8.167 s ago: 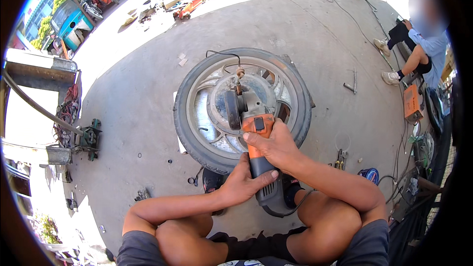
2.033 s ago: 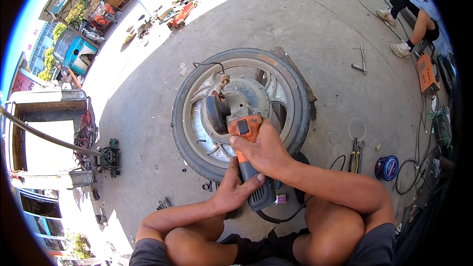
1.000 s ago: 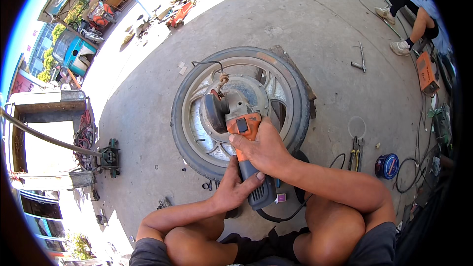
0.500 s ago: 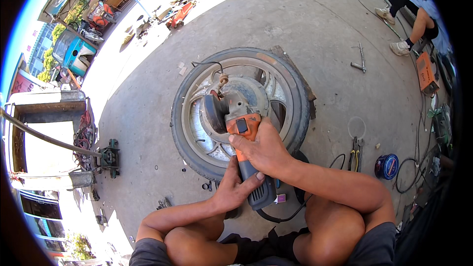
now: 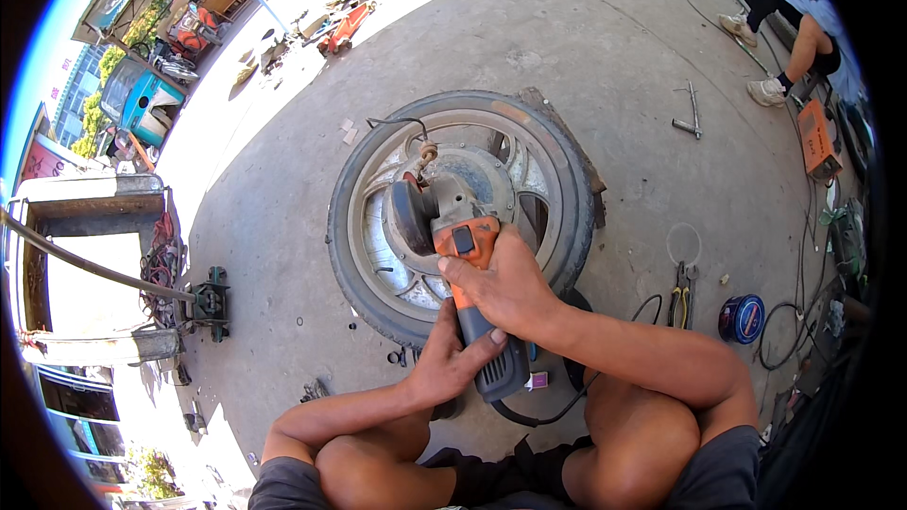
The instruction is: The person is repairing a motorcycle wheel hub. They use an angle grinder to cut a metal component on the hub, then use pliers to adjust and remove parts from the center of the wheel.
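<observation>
An orange and grey angle grinder (image 5: pixel 472 238) is held in both my hands over a wheel lying flat. My right hand (image 5: pixel 510 285) wraps around its body just behind the head, with the thumb across the top by the dark switch. Lower down, my left hand (image 5: pixel 448 355) grips the grey rear part from the left. The grinder's disc (image 5: pixel 412 215) stands on edge, its far rim close to a rusty axle end (image 5: pixel 428 153) at the hub; whether they touch I cannot tell. A black cable comes out of the axle. The spoked wheel (image 5: pixel 378 307) has a dark tyre.
Pliers (image 5: pixel 679 297) and a round blue tin (image 5: pixel 742 318) lie at the right. A T-shaped tool (image 5: pixel 693 113) rests farther off. A seated person's legs (image 5: pixel 803 52) and an orange box (image 5: pixel 818 142) are at far right. A metal cart bed (image 5: pixel 90 348) stands left. The grinder's cord (image 5: pixel 539 421) runs near my knee.
</observation>
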The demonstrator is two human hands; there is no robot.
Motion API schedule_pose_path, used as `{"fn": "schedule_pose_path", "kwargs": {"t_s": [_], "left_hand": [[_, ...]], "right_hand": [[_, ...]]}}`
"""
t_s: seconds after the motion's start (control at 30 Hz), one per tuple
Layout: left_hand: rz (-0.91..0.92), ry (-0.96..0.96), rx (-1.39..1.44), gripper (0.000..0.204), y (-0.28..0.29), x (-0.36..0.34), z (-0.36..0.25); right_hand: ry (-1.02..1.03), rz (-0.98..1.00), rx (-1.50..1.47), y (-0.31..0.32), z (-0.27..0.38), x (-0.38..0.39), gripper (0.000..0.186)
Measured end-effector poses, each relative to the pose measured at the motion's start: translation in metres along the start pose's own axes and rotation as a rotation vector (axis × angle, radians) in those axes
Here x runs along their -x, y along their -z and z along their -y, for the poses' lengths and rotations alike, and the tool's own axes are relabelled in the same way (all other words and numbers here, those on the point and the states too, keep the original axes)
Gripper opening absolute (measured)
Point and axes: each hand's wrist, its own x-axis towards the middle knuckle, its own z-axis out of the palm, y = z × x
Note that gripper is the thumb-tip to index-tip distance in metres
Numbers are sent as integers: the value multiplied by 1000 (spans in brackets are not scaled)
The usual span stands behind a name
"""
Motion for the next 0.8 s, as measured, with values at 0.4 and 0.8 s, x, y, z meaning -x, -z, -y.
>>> {"fn": "schedule_pose_path", "kwargs": {"t_s": [0.4,0.8], "left_hand": [[5,5,2,68,0,1,-1],[9,3,23,67,-1,0,-2]], "right_hand": [[-39,12,-37,1,0,0,63],[-33,23,-59,0,-5,-2,57]]}}
